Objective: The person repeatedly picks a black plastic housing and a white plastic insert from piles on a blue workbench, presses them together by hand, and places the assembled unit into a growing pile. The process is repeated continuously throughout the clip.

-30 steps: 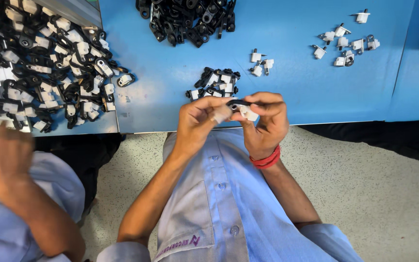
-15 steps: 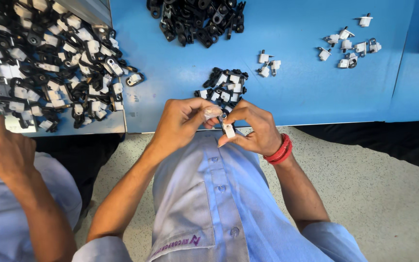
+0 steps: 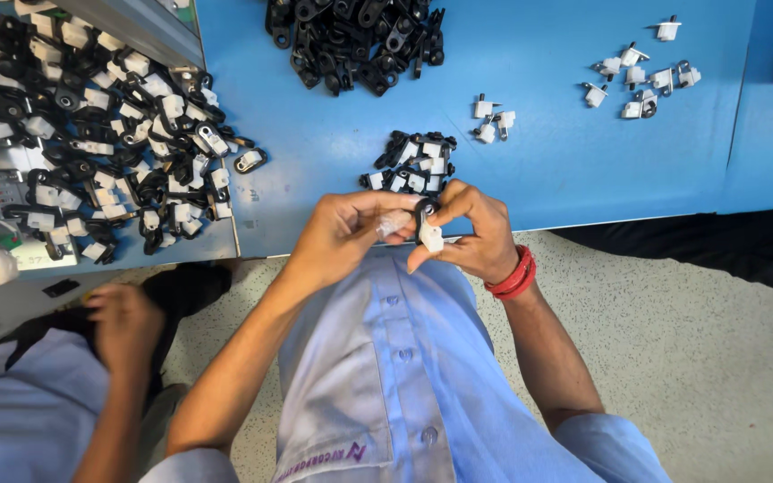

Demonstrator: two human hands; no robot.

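Watching the head cam feed here: both hands are up just off the near edge of the blue table (image 3: 565,161), right over the light blue shirt (image 3: 395,358). My right hand (image 3: 471,237), the one with the red wristband (image 3: 513,275), is pinching a small black-and-white clip part (image 3: 428,228) between thumb and fingers. My left hand (image 3: 346,234) is closed around something pale next to it, touching or nearly touching the clip; it's blurry, so I can't really tell what that piece is. Just beyond the hands sits a small pile of assembled clips (image 3: 411,163), with a heap of plain black parts (image 3: 355,40) farther back and some loose white pieces (image 3: 641,76) off to the right. A big spread of finished clips (image 3: 109,134) lies on the left, near another person's hand (image 3: 125,322).
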